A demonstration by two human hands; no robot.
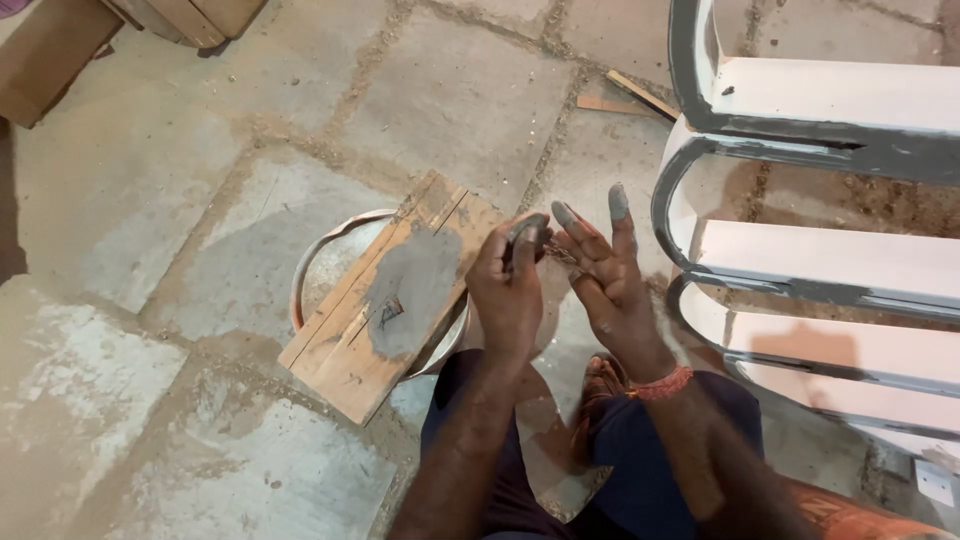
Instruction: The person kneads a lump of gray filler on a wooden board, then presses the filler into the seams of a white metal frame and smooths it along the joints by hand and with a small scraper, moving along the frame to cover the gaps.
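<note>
Left hand (pixel 508 290) pinching putty knife (pixel 524 232), board-covered metal bowl (pixel 330 262)

From my remote station I count two hands, the left hand (pixel 508 290) and the right hand (pixel 610 280), at 6 o'clock, with one orange wristband (pixel 662 384) on the right. At 9 o'clock of them I log one wooden board (pixel 390 295) carrying one grey putty patch (pixel 412 285), laid over one metal bowl (pixel 325 262). At 3 o'clock I tally three white shelf boards (pixel 830 265) on one frame, and at 12 o'clock two wood scraps (pixel 625 98).
</note>
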